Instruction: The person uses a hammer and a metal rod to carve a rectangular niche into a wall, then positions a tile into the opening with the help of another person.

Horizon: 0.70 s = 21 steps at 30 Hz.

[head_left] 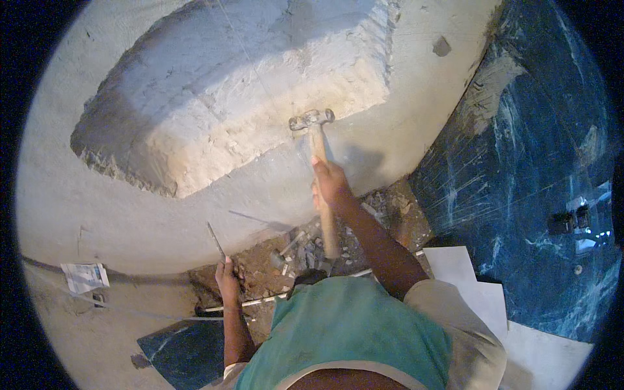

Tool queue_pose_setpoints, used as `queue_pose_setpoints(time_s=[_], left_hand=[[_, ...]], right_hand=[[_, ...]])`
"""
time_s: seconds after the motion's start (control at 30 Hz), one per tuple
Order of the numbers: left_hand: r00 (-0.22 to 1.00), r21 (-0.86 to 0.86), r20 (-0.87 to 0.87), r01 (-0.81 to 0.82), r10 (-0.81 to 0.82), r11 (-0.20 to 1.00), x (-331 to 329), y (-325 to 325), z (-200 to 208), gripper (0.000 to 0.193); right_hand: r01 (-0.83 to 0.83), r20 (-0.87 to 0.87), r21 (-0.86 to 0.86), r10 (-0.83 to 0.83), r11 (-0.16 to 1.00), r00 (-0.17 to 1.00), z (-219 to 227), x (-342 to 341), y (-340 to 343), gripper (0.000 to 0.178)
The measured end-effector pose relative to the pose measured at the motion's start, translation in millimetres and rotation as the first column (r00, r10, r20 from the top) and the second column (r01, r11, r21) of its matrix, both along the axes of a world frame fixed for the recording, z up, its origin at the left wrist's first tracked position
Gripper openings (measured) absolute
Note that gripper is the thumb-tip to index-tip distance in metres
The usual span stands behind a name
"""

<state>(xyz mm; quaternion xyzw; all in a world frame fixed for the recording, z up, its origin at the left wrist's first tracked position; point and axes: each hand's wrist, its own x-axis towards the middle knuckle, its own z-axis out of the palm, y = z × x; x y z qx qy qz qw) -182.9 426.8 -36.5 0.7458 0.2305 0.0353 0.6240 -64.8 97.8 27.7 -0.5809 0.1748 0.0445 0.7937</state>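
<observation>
My right hand point(333, 186) is wrapped around the wooden handle of a ball-peen hammer point(316, 140), raised with its metal head towards the wall. The lower end of the handle looks blurred. Lower and to the left, my left hand point(229, 283) grips a thin metal chisel point(215, 240), which points up and slightly left. Ahead of both hands is a pale plastered wall point(260, 188) with a large rough-edged recess point(273, 97) cut into it. Neither tool clearly touches the recess.
Broken rubble point(312, 250) lies at the wall's foot below the hammer. A dark blue-green marbled slab point(507, 175) stands on the right, with white sheets point(455, 270) beside it. A smaller dark slab point(185, 354) is at lower left, and a printed paper point(85, 277) at far left.
</observation>
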Motion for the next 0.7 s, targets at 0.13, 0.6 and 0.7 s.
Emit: queue_pose_setpoints(time_s=[0.13, 0.6, 0.7], left_hand=[[0.999, -0.023, 0.037, 0.001, -0.001, 1.000, 7, -4, 5, 0.025], [0.999, -0.005, -0.047, -0.026, 0.026, 1.000, 4, 27, -22, 0.027], [0.996, -0.066, -0.080, -0.038, 0.032, 0.997, 10, 7, -7, 0.027]], right_hand=[[0.088, 0.205, -0.251, -0.036, 0.964, 0.978, -17, 11, -25, 0.023], [0.504, 0.642, -0.108, -0.327, 0.857, 0.693, -21, 27, -7, 0.036], [-0.065, 0.115, -0.079, 0.074, 0.995, 0.991, -48, 21, 26, 0.034]])
